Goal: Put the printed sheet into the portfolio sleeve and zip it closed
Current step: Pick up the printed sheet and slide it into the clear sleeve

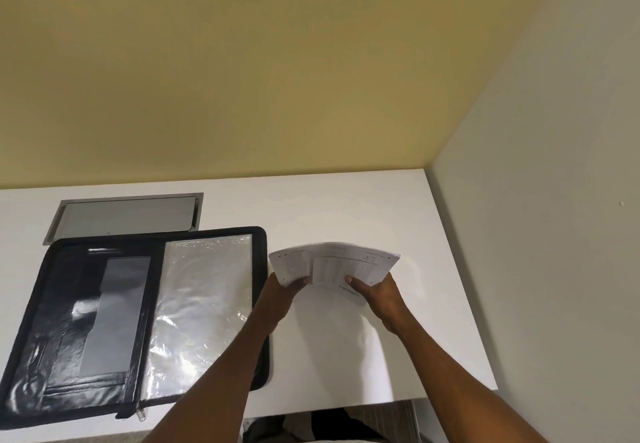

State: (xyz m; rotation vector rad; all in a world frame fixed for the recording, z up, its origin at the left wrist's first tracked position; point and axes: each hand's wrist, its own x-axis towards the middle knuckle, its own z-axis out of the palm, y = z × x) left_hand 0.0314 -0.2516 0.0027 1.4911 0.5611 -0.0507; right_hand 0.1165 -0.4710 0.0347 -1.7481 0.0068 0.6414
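A printed white sheet (332, 262) is held curved above the white desk, right of the portfolio. My left hand (282, 292) grips its left edge and my right hand (375, 292) grips its right part, thumbs on top. The black zip portfolio (86, 321) lies open flat on the desk's left side. Its clear plastic sleeve (204, 304) fills the right half. A zipper pull (140, 414) hangs at the portfolio's near edge.
A grey metal cable hatch (124, 216) is set into the desk (363, 200) behind the portfolio. A yellow wall rises at the back and a pale wall (536, 269) bounds the desk's right edge. Dark clothing shows below the desk's near edge.
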